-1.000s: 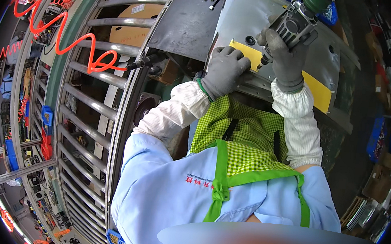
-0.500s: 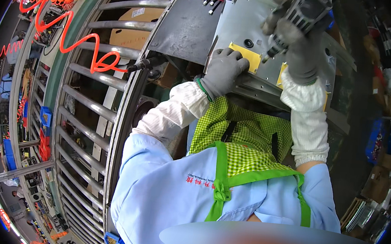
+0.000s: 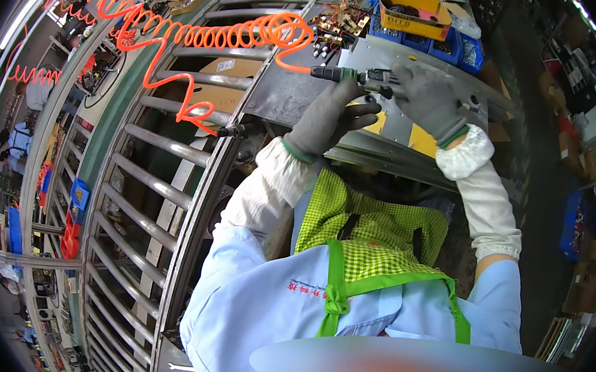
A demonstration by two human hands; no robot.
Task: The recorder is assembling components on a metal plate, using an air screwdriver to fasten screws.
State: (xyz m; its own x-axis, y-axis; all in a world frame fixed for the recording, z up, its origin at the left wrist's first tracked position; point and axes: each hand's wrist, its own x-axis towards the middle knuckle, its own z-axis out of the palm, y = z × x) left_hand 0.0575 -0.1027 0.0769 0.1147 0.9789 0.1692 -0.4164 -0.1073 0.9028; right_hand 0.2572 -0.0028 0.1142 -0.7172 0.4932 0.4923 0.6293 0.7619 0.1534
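An air tool (image 3: 374,77) with a black hose fitting hangs level over the grey metal panel (image 3: 377,51). My right hand (image 3: 429,102), gloved in grey, has its fingers closed around the tool's right end. At the tool's left part is my left hand (image 3: 321,121), also in a grey glove, its fingers apart and slightly bent. One finger meets the tool; whether it presses on it I cannot tell. Below the hands a yellow plate (image 3: 422,141) lies on the panel, and the left hand partly hides another yellow piece.
An orange coiled hose (image 3: 233,35) runs from the tool across the roller conveyor (image 3: 160,145). A second hose ends in a black coupling (image 3: 232,131). Behind the panel stand a yellow box (image 3: 416,15) and blue parts bins (image 3: 469,52). Wired parts (image 3: 341,20) lie alongside.
My left hand has lifted off the yellow plate and reached the air tool. My right hand, earlier raised with a dark power tool, is lower and closer to the left. The view has shifted.
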